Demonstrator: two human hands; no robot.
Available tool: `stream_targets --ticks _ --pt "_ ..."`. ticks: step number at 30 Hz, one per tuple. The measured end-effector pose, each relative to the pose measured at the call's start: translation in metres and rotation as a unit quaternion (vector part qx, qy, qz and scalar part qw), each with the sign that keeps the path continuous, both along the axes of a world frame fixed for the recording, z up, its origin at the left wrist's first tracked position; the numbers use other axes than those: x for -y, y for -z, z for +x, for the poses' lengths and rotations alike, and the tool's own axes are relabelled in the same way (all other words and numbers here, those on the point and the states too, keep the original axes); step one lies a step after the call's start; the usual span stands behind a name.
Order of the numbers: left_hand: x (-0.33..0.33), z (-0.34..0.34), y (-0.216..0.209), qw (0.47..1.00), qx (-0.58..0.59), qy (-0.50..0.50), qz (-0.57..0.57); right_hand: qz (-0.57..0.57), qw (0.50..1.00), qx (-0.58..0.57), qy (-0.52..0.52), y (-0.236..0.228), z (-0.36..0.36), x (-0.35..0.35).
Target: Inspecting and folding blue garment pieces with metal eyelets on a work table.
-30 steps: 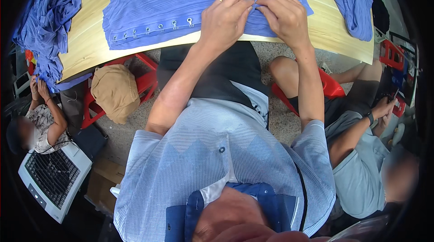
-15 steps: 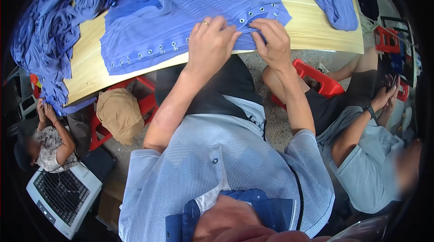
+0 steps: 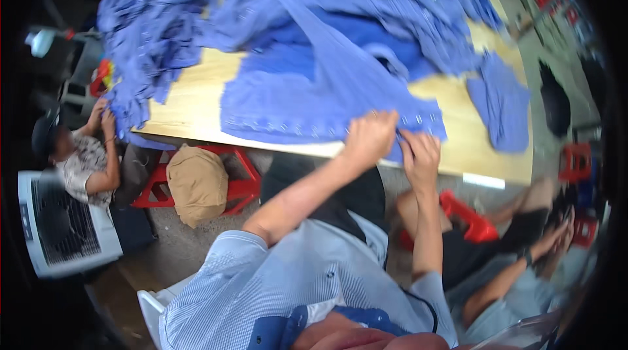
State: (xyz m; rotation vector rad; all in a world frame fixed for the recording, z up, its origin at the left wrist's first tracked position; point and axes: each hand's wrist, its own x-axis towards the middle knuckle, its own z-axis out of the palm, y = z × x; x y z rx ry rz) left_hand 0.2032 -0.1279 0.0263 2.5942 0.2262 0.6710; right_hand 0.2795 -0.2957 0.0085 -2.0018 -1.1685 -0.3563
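A blue knitted garment (image 3: 278, 96) lies on the table, a row of small metal eyelets or snaps along its near edge. My left hand (image 3: 371, 137) is closed on that edge, fingers bent into the cloth. Just right of it, my right hand (image 3: 422, 155) pinches the same edge between thumb and fingers. A narrow strip of the garment runs from the far side down to my left hand. The picture is blurred, and whatever small part lies between my fingertips is hidden.
The wooden table (image 3: 190, 105) carries a heap of blue garments (image 3: 147, 29) at left and a folded blue piece (image 3: 500, 105) at right. Red stools (image 3: 245, 173) stand below, one bearing a brown cloth bag (image 3: 196, 183). Two people sit at either side; a fan unit (image 3: 69, 226) stands lower left.
The whole view has shifted, so the table and garments appear lower and further right. Both hands stay at the garment's edge, and my left hand is now more tightly closed.
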Motion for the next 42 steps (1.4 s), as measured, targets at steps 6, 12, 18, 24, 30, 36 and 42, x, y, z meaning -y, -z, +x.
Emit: stream_targets --ticks 6,12,18,24,30,36,42 --pt "-0.003 -0.013 0.008 0.995 0.089 0.017 0.039 -0.009 1.0 0.0 -0.021 -0.008 0.002 -0.008" --pt "0.0 -0.004 0.003 0.995 0.088 0.02 -0.036 -0.023 0.999 -0.024 -0.029 -0.018 0.021 -0.011" --pt "-0.005 -0.006 0.017 0.988 0.125 0.028 -0.082 -0.039 0.997 -0.039 -0.055 -0.026 0.032 -0.018" --pt "-0.009 -0.019 0.014 0.986 0.12 0.049 -0.108 -0.03 0.993 0.066 -0.098 -0.029 0.029 -0.021" --pt "-0.004 -0.016 0.003 0.987 0.126 0.095 -0.026 0.005 0.962 0.271 -0.04 -0.007 0.028 0.0" --pt "-0.024 -0.02 -0.001 0.986 0.089 0.129 0.063 -0.056 0.995 0.081 -0.01 -0.022 0.02 0.015" --pt "0.002 -0.005 -0.023 0.994 -0.025 0.094 0.051 0.047 0.998 0.015 0.032 -0.009 0.014 0.023"
